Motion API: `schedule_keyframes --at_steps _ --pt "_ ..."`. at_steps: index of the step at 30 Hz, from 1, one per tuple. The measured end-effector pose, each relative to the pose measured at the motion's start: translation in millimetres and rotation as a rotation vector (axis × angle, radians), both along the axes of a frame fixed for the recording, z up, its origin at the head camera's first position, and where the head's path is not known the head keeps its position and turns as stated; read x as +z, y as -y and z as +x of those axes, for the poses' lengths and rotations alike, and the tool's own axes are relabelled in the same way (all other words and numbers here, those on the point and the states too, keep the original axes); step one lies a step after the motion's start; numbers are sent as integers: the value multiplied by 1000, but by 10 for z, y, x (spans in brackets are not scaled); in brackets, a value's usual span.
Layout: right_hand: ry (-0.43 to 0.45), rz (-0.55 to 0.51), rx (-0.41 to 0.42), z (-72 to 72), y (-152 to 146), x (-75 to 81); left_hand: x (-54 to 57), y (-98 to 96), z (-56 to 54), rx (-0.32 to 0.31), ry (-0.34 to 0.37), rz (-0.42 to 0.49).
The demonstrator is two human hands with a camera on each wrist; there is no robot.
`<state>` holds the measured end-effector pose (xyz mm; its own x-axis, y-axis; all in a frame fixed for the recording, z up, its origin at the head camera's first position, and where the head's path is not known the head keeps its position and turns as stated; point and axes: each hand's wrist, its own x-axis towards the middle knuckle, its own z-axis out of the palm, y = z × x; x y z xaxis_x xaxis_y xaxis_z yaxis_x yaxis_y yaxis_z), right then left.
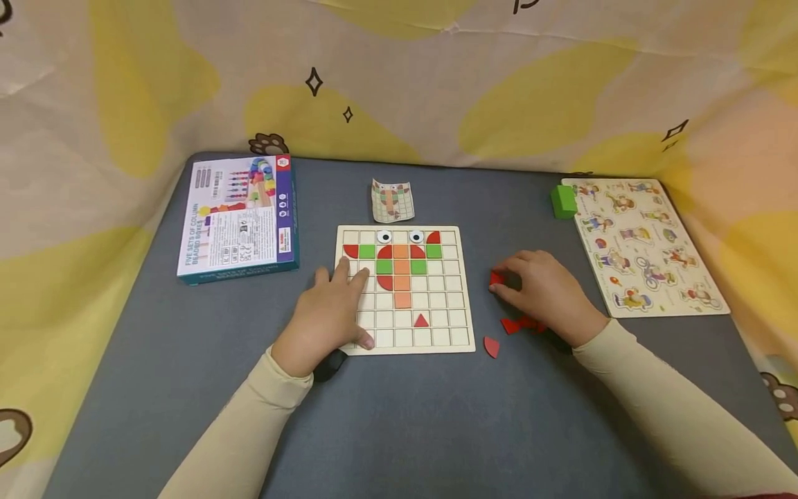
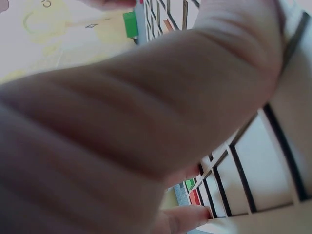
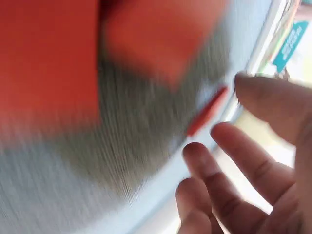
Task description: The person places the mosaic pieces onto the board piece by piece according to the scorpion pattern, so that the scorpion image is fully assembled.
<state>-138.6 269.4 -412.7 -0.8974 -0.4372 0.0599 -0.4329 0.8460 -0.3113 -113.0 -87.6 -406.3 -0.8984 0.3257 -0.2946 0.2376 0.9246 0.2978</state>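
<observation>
My left hand rests with spread fingers on the left edge of a wooden grid board. Red, green and orange pieces and two googly eyes sit in the board's squares; a red triangle lies lower on it. To the right of the board, my right hand has its thumb and fingertips around a small red piece. The right wrist view shows a slight gap between fingertips and piece. More red pieces lie under this hand, partly hidden. A red rounded piece lies nearer the board.
A small picture card stands behind the board, showing a similar pattern. At the left lies a boxed bead toy. A wooden picture puzzle lies at the right, with a green block by its corner.
</observation>
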Motion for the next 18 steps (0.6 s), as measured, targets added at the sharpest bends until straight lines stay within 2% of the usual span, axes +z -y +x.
schedule_keyframes --at_steps 3,6,13,18 --pt "22 42 -54 46 38 -5 -4 -1 -5 2 -2 2" --pt "7 61 -73 59 65 -13 -7 -1 -12 3 1 -5" --pt "-58 155 -20 20 124 -20 4 -1 -6 4 2 -5" --pt "-69 156 -11 -29 179 -38 11 -1 2 0 -2 -1"
